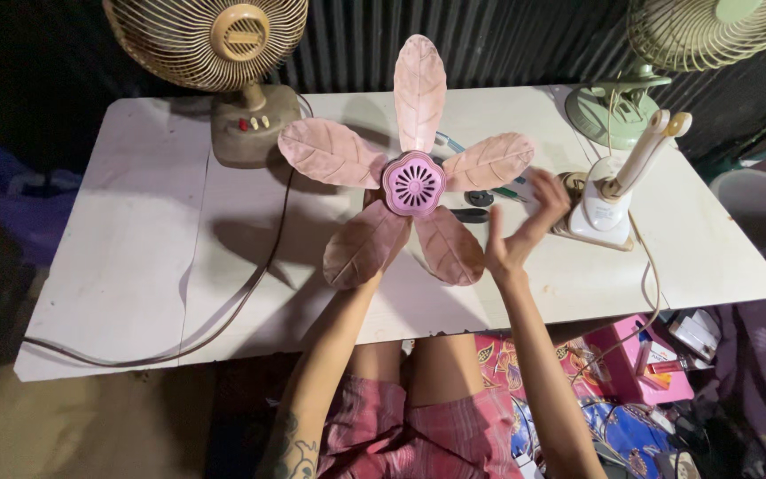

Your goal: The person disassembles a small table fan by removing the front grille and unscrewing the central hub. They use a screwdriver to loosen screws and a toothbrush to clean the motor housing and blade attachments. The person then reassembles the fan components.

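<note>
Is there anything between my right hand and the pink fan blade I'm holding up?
Nothing visible. The right hand is open beside the pink five-petal fan blade, which the left hand holds up from behind, mostly hidden.

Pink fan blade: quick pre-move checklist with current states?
1. Left hand supports the pink fan blade from behind: ok, though the hand is mostly hidden, so exact grip cannot tell.
2. Right hand is open and beside the blade, not gripping it: ok.
3. All five petals are present, no visible cracks: ok.
4. Blade is held above the white table, apart from the beige fan: ok.
5. Small black parts on the table under the blade: cannot tell what they are.
</note>
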